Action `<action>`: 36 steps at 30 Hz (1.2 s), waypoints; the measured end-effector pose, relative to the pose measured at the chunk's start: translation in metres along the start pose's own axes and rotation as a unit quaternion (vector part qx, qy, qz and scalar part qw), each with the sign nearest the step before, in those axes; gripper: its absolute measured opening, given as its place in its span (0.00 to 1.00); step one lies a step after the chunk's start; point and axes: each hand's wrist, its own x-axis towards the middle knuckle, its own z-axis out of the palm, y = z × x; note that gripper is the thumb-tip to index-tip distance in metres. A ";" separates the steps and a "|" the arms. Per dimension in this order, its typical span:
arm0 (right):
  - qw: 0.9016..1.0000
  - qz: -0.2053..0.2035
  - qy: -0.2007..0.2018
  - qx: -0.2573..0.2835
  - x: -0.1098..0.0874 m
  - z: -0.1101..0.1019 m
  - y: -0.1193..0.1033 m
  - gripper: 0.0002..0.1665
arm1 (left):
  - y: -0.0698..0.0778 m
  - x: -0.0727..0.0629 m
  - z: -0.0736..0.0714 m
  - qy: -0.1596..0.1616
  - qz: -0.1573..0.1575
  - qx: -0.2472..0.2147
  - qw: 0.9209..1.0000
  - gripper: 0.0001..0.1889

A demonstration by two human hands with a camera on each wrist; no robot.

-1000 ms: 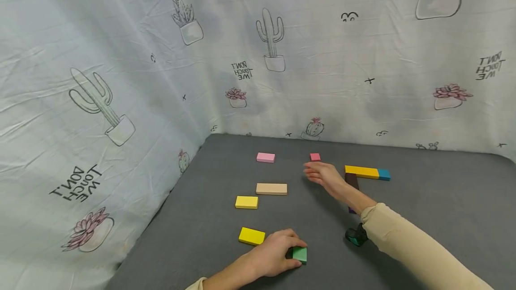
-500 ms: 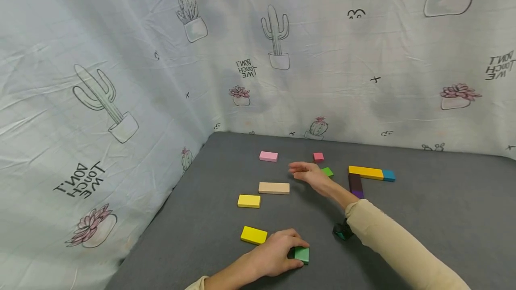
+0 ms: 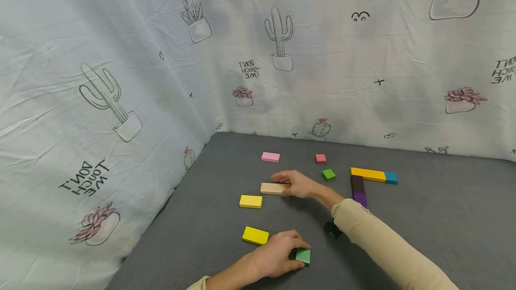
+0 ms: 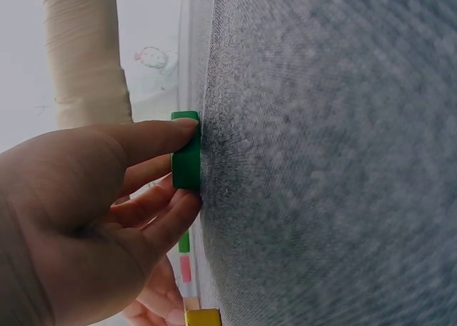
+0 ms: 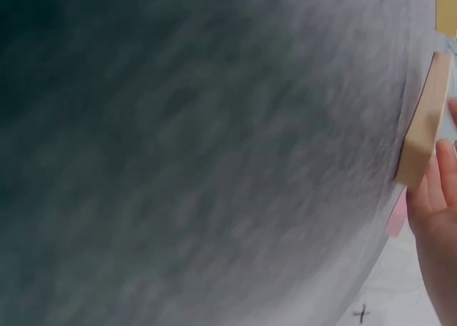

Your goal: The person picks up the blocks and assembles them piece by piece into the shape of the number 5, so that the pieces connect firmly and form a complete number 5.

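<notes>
In the head view my left hand [image 3: 272, 256] pinches a small green block [image 3: 303, 257] on the grey table, thumb on the near side and fingers on the far side. The left wrist view shows the thumb on one end of this green block [image 4: 186, 158] and fingertips at the other. My right hand [image 3: 301, 185] is at the right end of a tan wooden block [image 3: 271, 188], its fingers behind the block and the thumb in front. In the right wrist view the fingers [image 5: 448, 170] reach out loosely beside the tan block [image 5: 424, 126].
Two yellow blocks [image 3: 251, 202] lie left of the hands. Farther back are a pink block [image 3: 270, 157], a red block [image 3: 320, 159] and a bright green block [image 3: 328, 174]. At right, orange [image 3: 367, 173], blue [image 3: 391, 177], dark brown [image 3: 357, 185] and purple [image 3: 360, 198] blocks form a corner.
My right hand has moved left and nearer, from beside the red block to the tan block, uncovering the bright green block. The left hand keeps holding its green block in place.
</notes>
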 end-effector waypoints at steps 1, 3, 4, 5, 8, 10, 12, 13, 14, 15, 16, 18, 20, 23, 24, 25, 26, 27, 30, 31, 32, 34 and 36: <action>1.000 0.000 -0.002 -0.009 0.001 0.001 -0.001 0.29 | 0.000 0.000 0.000 0.001 0.001 -0.001 1.000 0.17; 1.000 0.005 -0.005 -0.027 0.003 0.003 -0.004 0.29 | 0.000 0.000 0.001 0.002 0.001 -0.002 1.000 0.17; 0.999 0.006 -0.005 -0.039 0.004 0.004 -0.005 0.28 | 0.000 0.000 0.001 0.002 0.000 -0.004 1.000 0.17; 0.999 0.008 -0.006 -0.048 0.005 0.005 -0.006 0.28 | 0.000 0.000 0.000 0.001 -0.002 -0.007 1.000 0.17; 0.997 0.018 -0.011 -0.077 0.007 0.006 -0.011 0.28 | 0.000 0.000 -0.001 0.000 -0.006 -0.010 1.000 0.17; 0.995 0.020 -0.019 -0.096 0.008 0.006 -0.015 0.29 | 0.001 0.000 -0.001 -0.001 -0.010 -0.011 1.000 0.17; 0.993 0.027 -0.032 -0.110 0.010 0.006 -0.018 0.31 | 0.002 0.000 -0.002 -0.002 -0.014 -0.011 1.000 0.17; 0.992 0.029 -0.038 -0.116 0.010 0.006 -0.019 0.32 | 0.002 0.000 -0.002 -0.002 -0.013 -0.010 1.000 0.17; 0.991 0.034 -0.044 -0.122 0.011 0.007 -0.020 0.33 | 0.002 0.000 -0.002 -0.002 -0.013 -0.010 1.000 0.17; 0.990 0.037 -0.049 -0.127 0.012 0.007 -0.021 0.33 | 0.003 0.000 -0.002 -0.002 -0.014 -0.010 1.000 0.17; 0.989 0.041 -0.054 -0.132 0.013 0.008 -0.021 0.34 | 0.003 0.000 -0.002 -0.002 -0.014 -0.010 1.000 0.17; 0.987 0.054 -0.059 -0.140 0.015 0.009 -0.023 0.34 | 0.003 0.000 -0.001 -0.002 -0.013 -0.009 1.000 0.17; 0.985 0.067 -0.063 -0.145 0.017 0.010 -0.024 0.34 | 0.003 0.000 -0.001 -0.002 -0.012 -0.008 1.000 0.17; 0.983 0.081 -0.065 -0.151 0.018 0.012 -0.026 0.34 | 0.003 0.000 -0.001 -0.001 -0.010 -0.004 1.000 0.17; 0.983 0.084 -0.065 -0.152 0.019 0.012 -0.026 0.34 | 0.003 0.000 -0.001 -0.001 -0.010 -0.003 1.000 0.17; 0.982 0.086 -0.064 -0.153 0.019 0.012 -0.027 0.34 | 0.003 0.000 0.000 0.000 -0.009 -0.003 1.000 0.17; 0.982 0.088 -0.063 -0.154 0.019 0.012 -0.027 0.34 | 0.003 0.000 0.000 0.000 -0.007 -0.001 1.000 0.17; 0.982 0.089 -0.062 -0.155 0.019 0.012 -0.027 0.33 | 0.003 0.000 0.000 0.001 -0.007 0.000 1.000 0.17; 0.983 0.088 -0.058 -0.151 0.017 0.011 -0.027 0.32 | 0.002 0.000 0.000 0.000 -0.007 -0.001 1.000 0.17; 0.983 0.088 -0.058 -0.149 0.017 0.010 -0.026 0.32 | 0.002 0.000 0.000 -0.001 -0.007 -0.001 1.000 0.17; 0.983 0.088 -0.059 -0.148 0.016 0.010 -0.026 0.32 | 0.002 -0.001 0.000 -0.001 -0.008 -0.001 1.000 0.17; 0.984 0.086 -0.062 -0.145 0.015 0.009 -0.025 0.31 | 0.002 -0.001 0.000 -0.003 -0.009 -0.003 1.000 0.17; 0.983 0.087 -0.067 -0.145 0.016 0.008 -0.024 0.31 | 0.002 -0.001 0.000 -0.004 -0.009 -0.003 1.000 0.17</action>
